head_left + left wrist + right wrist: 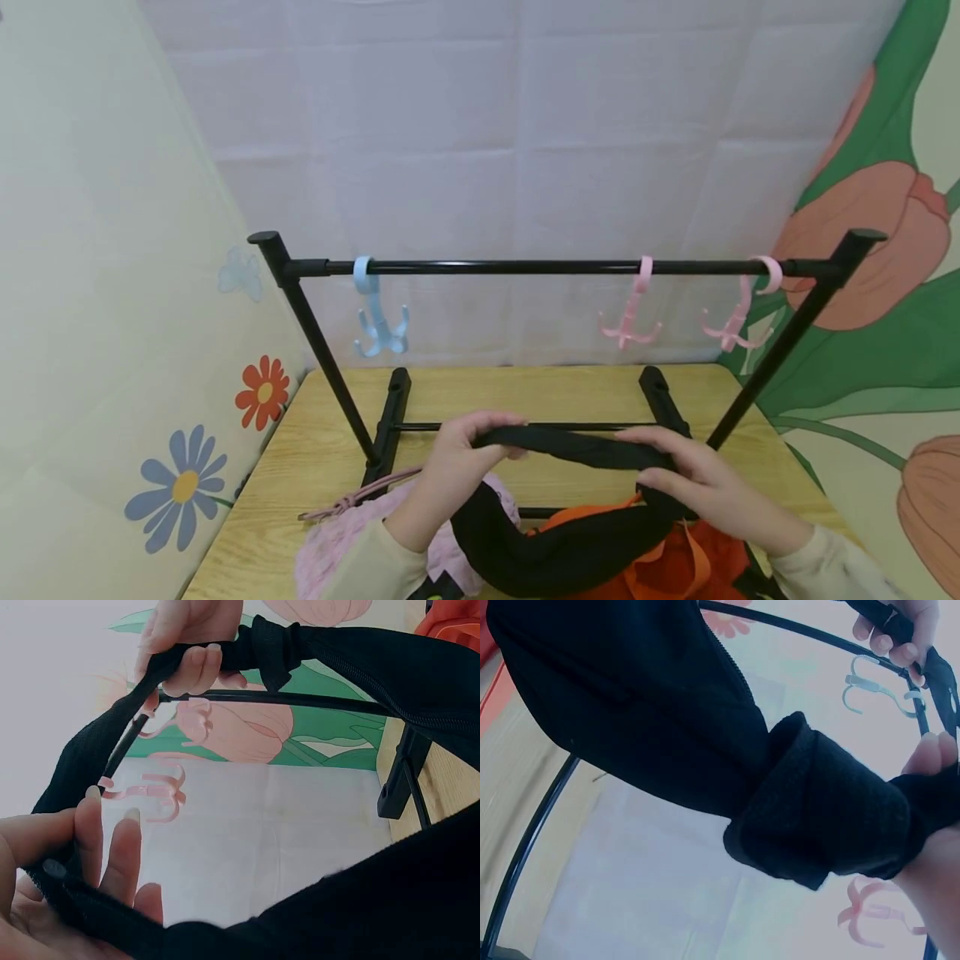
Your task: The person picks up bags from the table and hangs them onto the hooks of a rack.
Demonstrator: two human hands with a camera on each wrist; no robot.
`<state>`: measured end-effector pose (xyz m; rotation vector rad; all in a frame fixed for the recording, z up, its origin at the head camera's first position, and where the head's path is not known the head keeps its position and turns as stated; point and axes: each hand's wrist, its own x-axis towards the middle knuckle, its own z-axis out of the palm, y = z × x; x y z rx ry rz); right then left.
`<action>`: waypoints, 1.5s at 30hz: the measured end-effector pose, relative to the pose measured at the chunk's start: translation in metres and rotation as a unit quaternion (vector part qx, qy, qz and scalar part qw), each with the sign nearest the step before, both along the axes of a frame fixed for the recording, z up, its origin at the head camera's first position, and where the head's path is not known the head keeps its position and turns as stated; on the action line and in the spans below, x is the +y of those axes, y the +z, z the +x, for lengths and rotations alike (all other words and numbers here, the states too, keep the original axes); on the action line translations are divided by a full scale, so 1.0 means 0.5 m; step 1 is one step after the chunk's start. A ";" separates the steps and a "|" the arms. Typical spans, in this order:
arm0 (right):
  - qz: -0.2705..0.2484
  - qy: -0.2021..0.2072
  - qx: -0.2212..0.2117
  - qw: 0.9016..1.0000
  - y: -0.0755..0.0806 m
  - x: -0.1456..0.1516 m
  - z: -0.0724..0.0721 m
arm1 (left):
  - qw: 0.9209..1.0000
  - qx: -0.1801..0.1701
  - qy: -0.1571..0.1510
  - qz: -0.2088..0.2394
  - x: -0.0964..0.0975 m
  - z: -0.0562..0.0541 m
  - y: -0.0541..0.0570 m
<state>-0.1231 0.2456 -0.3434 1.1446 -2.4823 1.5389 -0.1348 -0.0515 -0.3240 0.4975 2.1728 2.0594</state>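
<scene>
Between my two hands I hold a black zippered belt bag (562,546) by its strap (585,447), which makes a loop with the bag hanging below. My left hand (459,471) pinches the strap at the left, thumb and fingers on either side of it. On the right, my right hand (701,479) grips the strap near where it meets the bag. A zipper (367,682) runs along the bag in the left wrist view. In the right wrist view, a folded black piece (825,802) of the strap end bunches beside the right hand.
A black rack with a top bar (502,267) stands on the wooden table (262,517). From the bar hang a light-blue hook (381,329) and two pink hooks, one nearer the middle (630,321). A fluffy pink bag (330,550) and an orange bag (720,550) lie in front.
</scene>
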 end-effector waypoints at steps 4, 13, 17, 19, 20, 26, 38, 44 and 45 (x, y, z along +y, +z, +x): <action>-0.008 0.000 0.012 1.000 0.004 0.010 -0.002 | 1.000 0.000 -0.016 -0.021 -0.002 -0.004 -0.002; -0.042 -0.067 0.173 0.982 0.005 0.023 -0.009 | 0.997 0.011 -0.060 -0.037 -0.010 -0.009 -0.014; -0.056 -0.132 0.242 0.960 0.001 0.023 -0.016 | 0.996 0.011 -0.065 -0.062 -0.006 -0.008 -0.015; -0.056 -0.164 0.257 0.951 0.002 0.022 -0.017 | 0.996 0.015 -0.068 -0.063 -0.004 -0.007 -0.015; -0.054 -0.179 0.261 0.947 0.004 0.022 -0.018 | 0.996 0.016 -0.069 -0.063 -0.004 -0.007 -0.015; -0.026 -0.250 0.253 0.934 0.020 0.015 -0.023 | 0.995 0.037 -0.060 -0.071 0.006 -0.005 -0.019; 0.005 -0.323 0.270 0.907 0.051 0.004 -0.040 | 0.984 0.139 0.009 -0.112 0.032 -0.012 -0.021; 0.010 -0.327 0.293 0.898 0.066 0.002 -0.053 | 0.982 0.150 0.021 -0.116 0.038 -0.017 -0.013; 0.013 -0.329 0.297 0.896 0.068 0.003 -0.055 | 0.981 0.153 0.022 -0.119 0.039 -0.018 -0.012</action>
